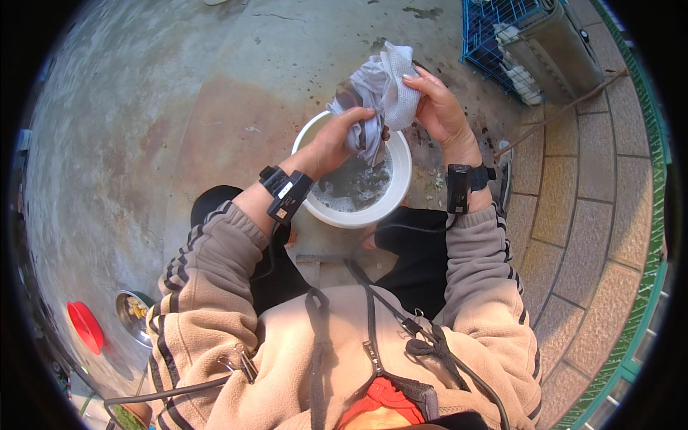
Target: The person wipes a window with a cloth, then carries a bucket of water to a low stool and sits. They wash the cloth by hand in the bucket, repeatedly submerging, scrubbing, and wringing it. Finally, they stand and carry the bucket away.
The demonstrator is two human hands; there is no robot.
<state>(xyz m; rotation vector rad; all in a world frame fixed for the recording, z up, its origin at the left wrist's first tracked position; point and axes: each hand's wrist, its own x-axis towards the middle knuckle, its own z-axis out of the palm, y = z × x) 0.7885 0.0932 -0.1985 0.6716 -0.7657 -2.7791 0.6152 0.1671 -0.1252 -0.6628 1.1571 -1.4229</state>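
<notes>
A bunched, wet-looking cloth, pale grey-lilac with a dark brownish patch, is held up between both hands over the far rim of a basin. My left hand grips its lower left folds, thumb on top. At its right side, my right hand pinches a textured, waffle-like part between thumb and fingers. Below them, on the concrete between my legs, stands the round white plastic basin. Murky grey water with suds fills part of it. The cloth hides the basin's far side.
A blue wire cage stands at the upper right beside a brownish case-like object. A thin stick slants across the stone paving. At lower left are a red bowl and a metal bowl holding yellowish pieces. Cables hang from both wrist devices.
</notes>
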